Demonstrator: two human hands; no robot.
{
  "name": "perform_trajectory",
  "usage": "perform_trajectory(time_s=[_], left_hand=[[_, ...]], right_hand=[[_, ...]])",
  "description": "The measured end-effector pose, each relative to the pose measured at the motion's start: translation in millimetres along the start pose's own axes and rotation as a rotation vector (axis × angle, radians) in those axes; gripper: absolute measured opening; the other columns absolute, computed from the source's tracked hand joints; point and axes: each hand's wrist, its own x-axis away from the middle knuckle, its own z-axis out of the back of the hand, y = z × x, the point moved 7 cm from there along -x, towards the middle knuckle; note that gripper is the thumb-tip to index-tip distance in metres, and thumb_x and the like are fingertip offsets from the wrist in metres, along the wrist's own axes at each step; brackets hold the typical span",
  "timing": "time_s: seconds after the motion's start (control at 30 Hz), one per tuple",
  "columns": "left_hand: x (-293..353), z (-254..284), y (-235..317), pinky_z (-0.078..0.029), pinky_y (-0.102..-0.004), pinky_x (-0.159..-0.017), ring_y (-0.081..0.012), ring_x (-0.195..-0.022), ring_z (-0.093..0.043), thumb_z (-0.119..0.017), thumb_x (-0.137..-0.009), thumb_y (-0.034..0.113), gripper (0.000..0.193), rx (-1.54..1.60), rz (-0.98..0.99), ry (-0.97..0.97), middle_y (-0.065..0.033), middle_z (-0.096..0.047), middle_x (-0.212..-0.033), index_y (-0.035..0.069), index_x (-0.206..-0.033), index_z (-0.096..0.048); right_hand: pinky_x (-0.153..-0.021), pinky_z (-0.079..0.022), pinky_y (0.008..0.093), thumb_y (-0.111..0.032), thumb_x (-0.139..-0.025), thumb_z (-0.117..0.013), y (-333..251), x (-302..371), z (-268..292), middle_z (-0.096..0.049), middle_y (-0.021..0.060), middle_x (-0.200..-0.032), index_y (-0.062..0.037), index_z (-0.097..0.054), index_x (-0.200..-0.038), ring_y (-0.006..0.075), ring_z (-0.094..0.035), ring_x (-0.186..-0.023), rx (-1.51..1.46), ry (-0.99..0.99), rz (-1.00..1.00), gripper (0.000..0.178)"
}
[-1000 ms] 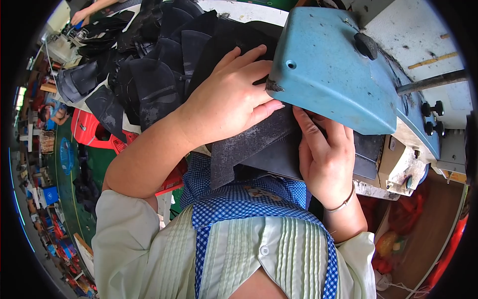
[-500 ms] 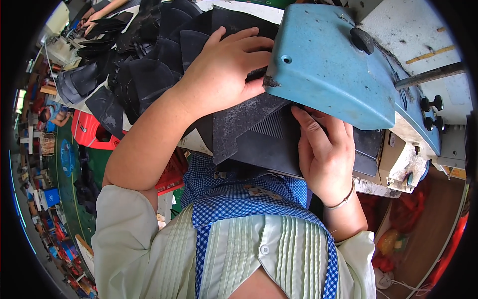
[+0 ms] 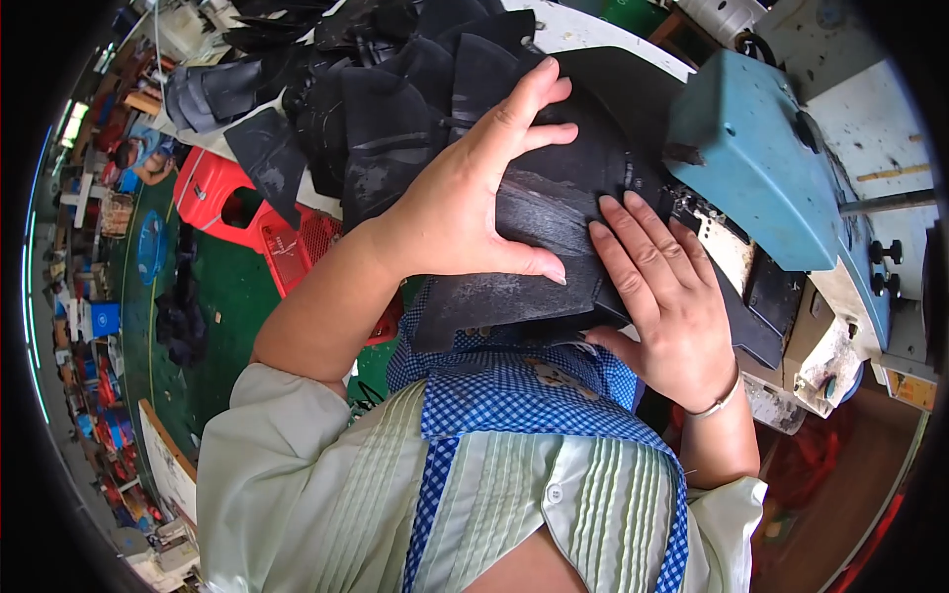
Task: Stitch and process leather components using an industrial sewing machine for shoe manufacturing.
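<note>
My left hand [image 3: 474, 188] is open above a black sheet piece [image 3: 549, 217], fingers and thumb spread wide. That piece has a worn grey, streaked surface. My right hand [image 3: 667, 287] lies with straight fingers on the piece's right part, its thumb close to the near edge. Whether the thumb reaches under the edge is hidden. Just right of the fingertips stands a blue machine head [image 3: 751, 158], its working part low at its left side. Several more black cut pieces [image 3: 395, 119] overlap in a pile beyond my left hand.
A red plastic stool or chair [image 3: 213, 198] stands on the green floor at left. At the far right a metal rod [image 3: 890, 202] and black knobs [image 3: 885, 267] belong to the machine. Below it is a brown wooden compartment [image 3: 840, 494]. A white table edge [image 3: 613, 38] runs behind.
Both hands were close against the machine head, partly behind it. Now they are left of it, with the black piece drawn out. The left hand has spread open; the right has flattened. The view has shifted.
</note>
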Motion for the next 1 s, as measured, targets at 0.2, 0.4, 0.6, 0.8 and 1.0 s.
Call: perform_trajectory(time_s=[0.2, 0.4, 0.6, 0.8, 1.0], left_hand=[[76, 84, -53, -0.046, -0.0347, -0.107, -0.0246, -0.127, -0.058, -0.071, -0.094, 0.006, 0.052, 0.391, 0.285, 0.728, -0.017, -0.056, -0.139, 0.0, -0.14, -0.047], [179, 130, -149, -0.052, -0.0266, -0.088, -0.0137, -0.098, -0.066, -0.075, -0.092, 0.011, 0.029, -0.001, 0.697, 0.938, -0.0092, -0.068, -0.111, 0.0, -0.115, -0.061], [147, 133, -159, -0.054, -0.0441, -0.093, -0.0362, -0.11, -0.066, -0.081, -0.083, 0.034, 0.055, -0.946, 0.963, 0.621, -0.0213, -0.068, -0.118, 0.003, -0.123, -0.06], [146, 160, -146, -0.055, -0.0488, -0.081, -0.0394, -0.092, -0.069, -0.077, -0.086, 0.028, 0.038, -1.18, 0.71, 0.848, -0.0175, -0.071, -0.098, 0.004, -0.113, -0.067], [103, 169, -57, -0.05, -0.0271, -0.071, -0.0126, -0.075, -0.06, -0.071, -0.095, 0.014, 0.024, -0.483, 0.382, 0.691, -0.0081, -0.067, -0.095, -0.003, -0.111, -0.067]], right_hand=[[-0.08, -0.053, 0.0346, -0.011, -0.069, -0.068, -50, 17, -26, -0.065, 0.0065, -0.098, -0.0068, -0.071, -0.094, 0.0216, -0.064, -0.089, 0.065, 0.506, 0.319, 0.025], [-0.078, -0.056, 0.0432, -0.002, -0.073, -0.071, 12, 67, -125, -0.069, 0.0147, -0.1, -0.0039, -0.073, -0.102, 0.0322, -0.069, -0.088, 0.003, 0.29, 0.097, 0.029], [-0.075, -0.056, 0.0465, 0.005, -0.082, -0.065, 76, 103, -146, -0.071, 0.0215, -0.098, 0.0014, -0.07, -0.103, 0.0406, -0.068, -0.086, 0.093, 0.333, -0.262, 0.022], [-0.082, -0.055, 0.0467, 0.01, -0.079, -0.065, 18, 82, -90, -0.07, 0.0221, -0.102, 0.0025, -0.069, -0.111, 0.0393, -0.069, -0.092, 0.161, 0.245, -0.192, 0.033], [-0.068, -0.057, 0.0337, 0.005, -0.078, -0.072, -35, 57, -22, -0.07, 0.0181, -0.101, 0.0039, -0.066, -0.11, 0.0263, -0.07, -0.079, 0.005, 0.514, 0.277, 0.033]])
